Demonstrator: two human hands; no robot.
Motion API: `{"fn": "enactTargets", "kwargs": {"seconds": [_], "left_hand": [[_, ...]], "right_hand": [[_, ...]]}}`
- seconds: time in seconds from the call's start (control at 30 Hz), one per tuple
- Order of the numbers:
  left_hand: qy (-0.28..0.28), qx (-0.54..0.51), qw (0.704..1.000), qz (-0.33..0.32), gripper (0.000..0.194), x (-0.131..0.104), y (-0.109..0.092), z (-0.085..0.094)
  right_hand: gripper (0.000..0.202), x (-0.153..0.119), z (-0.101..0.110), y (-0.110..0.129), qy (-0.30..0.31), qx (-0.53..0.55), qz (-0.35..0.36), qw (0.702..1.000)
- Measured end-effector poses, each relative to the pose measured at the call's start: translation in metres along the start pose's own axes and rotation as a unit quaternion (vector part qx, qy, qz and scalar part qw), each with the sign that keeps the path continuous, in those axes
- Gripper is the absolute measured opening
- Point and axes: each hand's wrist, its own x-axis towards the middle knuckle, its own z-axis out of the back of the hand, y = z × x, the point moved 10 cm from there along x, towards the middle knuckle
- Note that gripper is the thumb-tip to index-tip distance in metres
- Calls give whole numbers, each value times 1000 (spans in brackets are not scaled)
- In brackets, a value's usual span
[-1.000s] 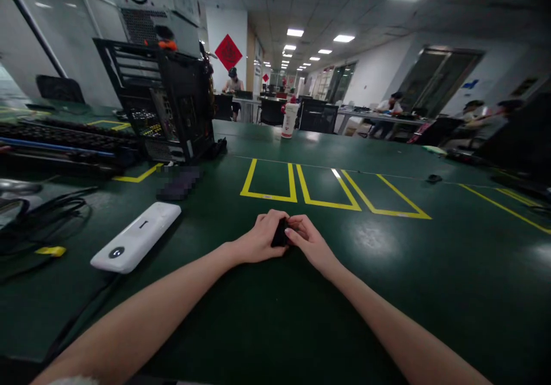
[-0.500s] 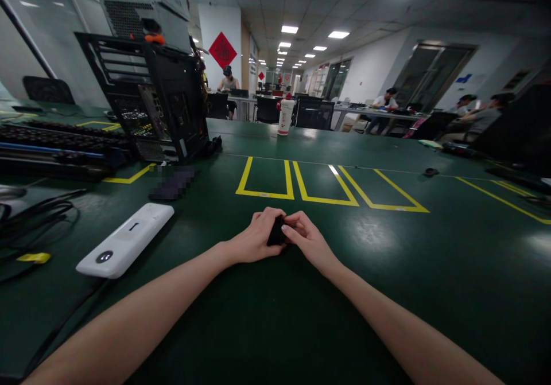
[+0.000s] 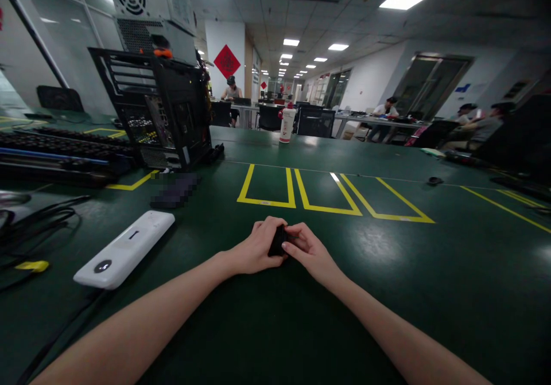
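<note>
A small black object (image 3: 278, 241) is held between my two hands, low over the green table (image 3: 387, 293) near its middle. My left hand (image 3: 260, 246) wraps round it from the left, thumb below and fingers over the top. From the right, the fingertips and thumb of my right hand (image 3: 306, 249) press against its side. The fingers partly cover the object, so its exact kind is hard to tell. Beyond the hands, yellow tape outlines (image 3: 267, 203) are stuck on the tabletop.
At left lie a white power bank-like device (image 3: 129, 250) with a cable, a dark pixelated phone-like item (image 3: 174, 191) and black cables (image 3: 38, 236). A black computer case (image 3: 172, 109) stands behind them. A white bottle (image 3: 286, 124) stands at the far edge; people sit beyond.
The whole view has tilted up slightly, so things appear lower. Both hands keep nearly the same hold on the black object.
</note>
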Motion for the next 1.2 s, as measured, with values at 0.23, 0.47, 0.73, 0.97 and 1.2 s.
{"fn": "enactTargets", "kwargs": {"seconds": [0.23, 0.47, 0.73, 0.97, 1.2], "left_hand": [[5, 1, 1000, -2, 54, 0, -4, 2], [19, 4, 1000, -11, 51, -1, -13, 6], [9, 7, 1000, -2, 50, 0, -2, 0], [-2, 10, 1000, -12, 53, 0, -5, 2], [11, 6, 1000, 13, 53, 0, -1, 0]], "right_hand": [[18, 4, 4, -3, -26, 14, -12, 999], [29, 3, 7, -9, -23, -40, -54, 997], [23, 0, -2, 0, 23, 24, -23, 999], [17, 2, 6, -2, -35, -3, -21, 999], [25, 0, 8, -4, -34, -29, -54, 998]]}}
